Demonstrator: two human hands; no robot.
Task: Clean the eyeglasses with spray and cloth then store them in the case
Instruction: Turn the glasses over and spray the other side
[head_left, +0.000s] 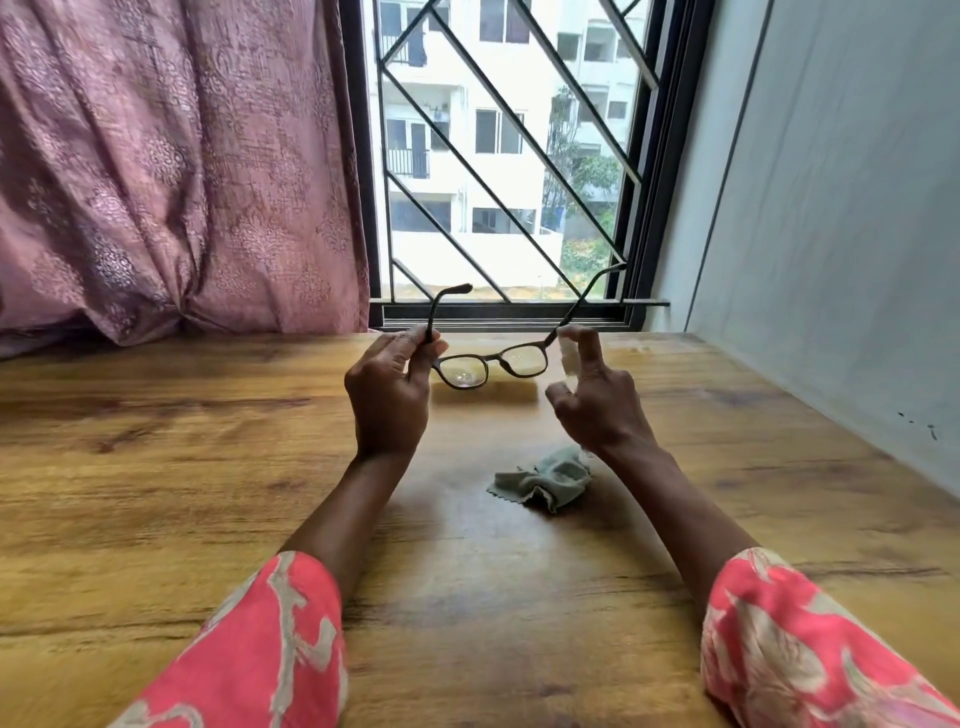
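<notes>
Dark-framed eyeglasses (491, 364) hang above the wooden table (208, 467) with both temples unfolded and pointing toward the window. My left hand (389, 400) pinches the left temple near the hinge. Beside the right lens, my right hand (597, 400) holds a small translucent spray bottle (569, 357), with the index finger raised over its top. A crumpled grey-green cloth (545, 480) lies on the table below my right wrist. Behind the glasses, a pale yellow flat object (483, 392) rests on the table; it may be the case.
A window with a black diagonal grille (498, 156) is straight ahead. A pink patterned curtain (171, 171) hangs at the left, down to the table's far edge. A grey wall (831, 234) runs along the table's right side.
</notes>
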